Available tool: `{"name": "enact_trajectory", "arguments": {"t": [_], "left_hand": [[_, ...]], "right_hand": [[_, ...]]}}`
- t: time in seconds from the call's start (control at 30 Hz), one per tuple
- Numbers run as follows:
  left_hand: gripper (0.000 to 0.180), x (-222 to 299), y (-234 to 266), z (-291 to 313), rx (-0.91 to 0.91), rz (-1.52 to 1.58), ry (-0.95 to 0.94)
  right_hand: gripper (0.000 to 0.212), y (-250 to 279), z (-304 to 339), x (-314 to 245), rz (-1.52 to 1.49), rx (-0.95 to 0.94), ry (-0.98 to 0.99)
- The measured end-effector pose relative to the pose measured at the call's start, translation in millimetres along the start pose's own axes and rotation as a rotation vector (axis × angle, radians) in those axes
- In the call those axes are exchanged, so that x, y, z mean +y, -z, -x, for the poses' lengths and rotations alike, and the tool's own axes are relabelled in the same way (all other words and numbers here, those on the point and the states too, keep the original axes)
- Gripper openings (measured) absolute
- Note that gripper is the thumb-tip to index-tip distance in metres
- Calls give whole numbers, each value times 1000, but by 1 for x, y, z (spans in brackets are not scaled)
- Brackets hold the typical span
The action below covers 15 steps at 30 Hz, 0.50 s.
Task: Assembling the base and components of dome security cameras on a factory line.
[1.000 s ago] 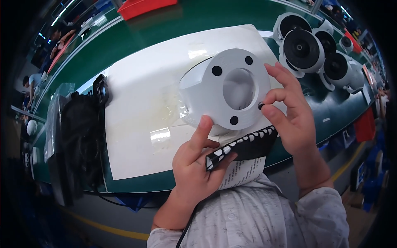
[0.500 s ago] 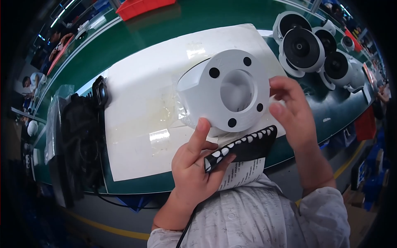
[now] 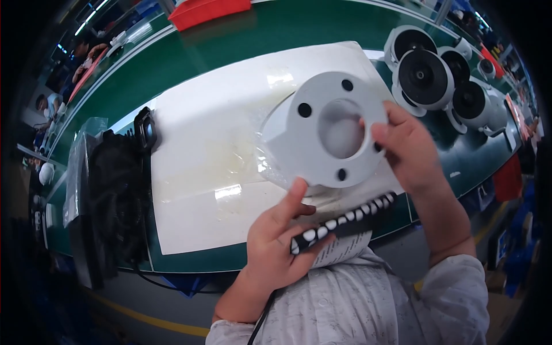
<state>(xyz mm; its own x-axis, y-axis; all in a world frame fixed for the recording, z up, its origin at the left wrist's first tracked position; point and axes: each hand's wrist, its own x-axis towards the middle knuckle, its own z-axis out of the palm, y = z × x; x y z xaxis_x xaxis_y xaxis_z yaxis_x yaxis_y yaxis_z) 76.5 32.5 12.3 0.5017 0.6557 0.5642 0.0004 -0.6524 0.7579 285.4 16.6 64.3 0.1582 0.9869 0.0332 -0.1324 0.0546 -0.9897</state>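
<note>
Four black dots (image 3: pixel 305 110) mark the flat, pale face of the white housing (image 3: pixel 282 135), which stands tilted, its round hole turned to view, over the right part of the white sheet (image 3: pixel 195 172) on the green desk (image 3: pixel 299 29). The left hand (image 3: pixel 273 247) keeps a narrow grip, holding the black strip (image 3: pixel 345 221) (a row of white spots runs along it) between its fingers, while a raised fingertip meets the housing's lower-left rim. The right hand (image 3: pixel 411 152) is blurred, its grip around the housing's right rim, with the thumb on the face just beside one dot. Printed paper (image 3: pixel 351 248) shows under the strip, near the shirt. Several white units (image 3: pixel 422 80) with black discs stand at the upper right, a black bag (image 3: pixel 118 190) lies left of the sheet, and a red bin (image 3: pixel 210 12) sits at the far edge
</note>
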Motion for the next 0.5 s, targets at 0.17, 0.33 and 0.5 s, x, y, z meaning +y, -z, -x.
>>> {"name": "enact_trajectory", "arguments": {"t": [0.17, 0.33, 0.5], "left_hand": [[25, 5, 26, 16, -20, 469, 552], [44, 1, 35, 17, -134, 391, 452], [45, 9, 36, 16, -97, 654, 649]], "right_hand": [[23, 14, -70, -23, 338, 128, 242], [9, 39, -204, 40, 1508, 403, 935], [10, 62, -260, 69, 1883, 354, 700]]}}
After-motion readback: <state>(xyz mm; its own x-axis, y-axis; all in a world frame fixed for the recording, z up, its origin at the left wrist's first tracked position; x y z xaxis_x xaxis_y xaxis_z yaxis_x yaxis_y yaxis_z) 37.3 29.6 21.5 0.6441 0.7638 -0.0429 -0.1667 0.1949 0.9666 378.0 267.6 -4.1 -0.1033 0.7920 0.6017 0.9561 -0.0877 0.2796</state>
